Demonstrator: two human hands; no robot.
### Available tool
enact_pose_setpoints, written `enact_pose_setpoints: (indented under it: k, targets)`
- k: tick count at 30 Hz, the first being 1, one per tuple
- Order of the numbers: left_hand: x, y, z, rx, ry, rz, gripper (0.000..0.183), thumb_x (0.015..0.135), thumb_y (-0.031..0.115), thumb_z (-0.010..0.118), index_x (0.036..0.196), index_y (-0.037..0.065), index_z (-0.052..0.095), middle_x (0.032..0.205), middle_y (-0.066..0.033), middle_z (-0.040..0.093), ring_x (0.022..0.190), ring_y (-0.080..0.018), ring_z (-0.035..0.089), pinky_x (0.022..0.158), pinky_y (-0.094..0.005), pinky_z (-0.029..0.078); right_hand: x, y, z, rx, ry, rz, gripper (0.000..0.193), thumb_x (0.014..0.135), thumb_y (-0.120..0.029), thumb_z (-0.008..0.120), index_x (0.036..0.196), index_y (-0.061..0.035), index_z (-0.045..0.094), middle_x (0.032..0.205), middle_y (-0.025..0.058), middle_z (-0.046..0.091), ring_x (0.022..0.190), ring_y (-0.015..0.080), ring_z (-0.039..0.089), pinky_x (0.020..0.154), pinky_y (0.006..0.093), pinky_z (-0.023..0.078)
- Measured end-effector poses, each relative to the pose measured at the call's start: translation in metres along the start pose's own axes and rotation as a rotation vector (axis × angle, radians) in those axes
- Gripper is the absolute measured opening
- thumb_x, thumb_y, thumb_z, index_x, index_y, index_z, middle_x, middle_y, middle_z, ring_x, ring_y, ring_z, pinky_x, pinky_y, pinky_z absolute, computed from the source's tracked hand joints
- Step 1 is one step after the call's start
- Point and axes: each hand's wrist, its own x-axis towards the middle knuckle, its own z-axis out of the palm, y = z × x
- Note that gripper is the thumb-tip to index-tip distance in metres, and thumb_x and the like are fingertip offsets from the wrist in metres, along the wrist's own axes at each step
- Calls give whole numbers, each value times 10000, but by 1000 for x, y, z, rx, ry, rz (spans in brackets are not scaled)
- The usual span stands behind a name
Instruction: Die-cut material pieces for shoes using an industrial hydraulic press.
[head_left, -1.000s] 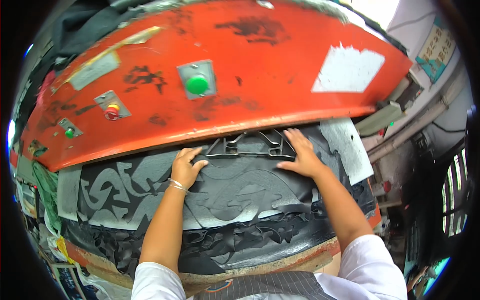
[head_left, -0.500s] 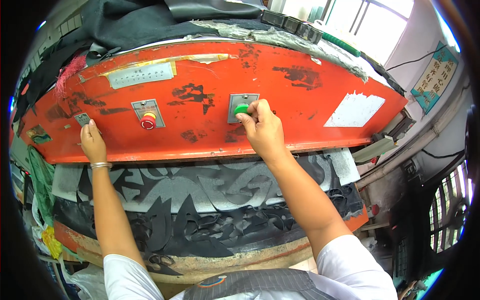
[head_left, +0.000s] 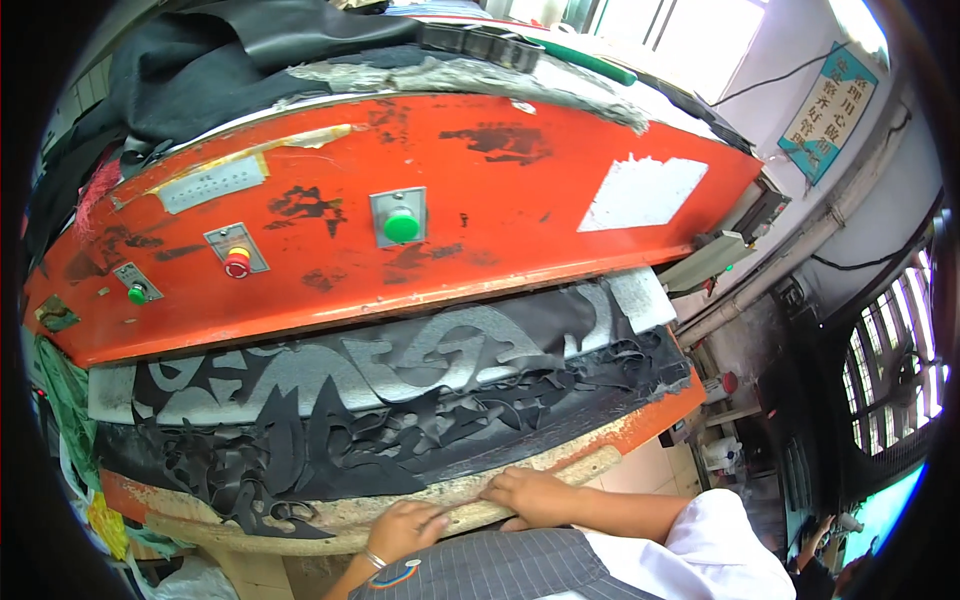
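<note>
My left hand [head_left: 404,529], a bracelet at its wrist, is curled over the pale worn bar [head_left: 590,466] along the front of the machine. Just to its right, my right hand [head_left: 532,497] grips the same bar, its fingers bent around it. Beyond my hands, black leather scraps [head_left: 330,440] lie heaped along the machine's bed. Cut-out dark leather sheet [head_left: 470,340] covers a light grey board [head_left: 645,300] under the red beam [head_left: 520,220]. The beam carries a large green button [head_left: 402,227], a red button [head_left: 237,263] and a small green button [head_left: 137,293].
Black leather [head_left: 190,70] is piled on the beam, near dark trays [head_left: 480,43] and a green rod [head_left: 590,63]. At the left hangs a green plastic bag [head_left: 62,405]. A pipe [head_left: 790,260] runs along the right wall, near a black slatted fan [head_left: 895,360].
Both hands have come down from the red beam to the front bar. My right hand has let go of the large green button, and my left has uncovered the small green one. The view has shifted and tilted.
</note>
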Motion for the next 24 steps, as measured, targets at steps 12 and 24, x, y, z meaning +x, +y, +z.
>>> enact_pose_setpoints:
  k: [12, 24]
  targets:
    - [-18, -16, 72, 315, 272, 26, 105, 727, 157, 720, 700, 57, 703, 682, -82, 643, 664, -269, 603, 618, -358, 468, -19, 23, 42, -24, 56, -34, 314, 666, -180, 744, 913, -22, 630, 929, 122, 607, 946, 291, 583, 782, 359, 502]
    - [-56, -95, 138, 446, 508, 83, 178, 678, 162, 744, 575, 74, 629, 623, -56, 614, 597, -274, 574, 558, -355, 461, 105, 196, -90, -437, 568, 425, 853, 705, -474, 763, 1405, -154, 394, 1467, 328, 263, 1360, 452, 276, 1093, 540, 256]
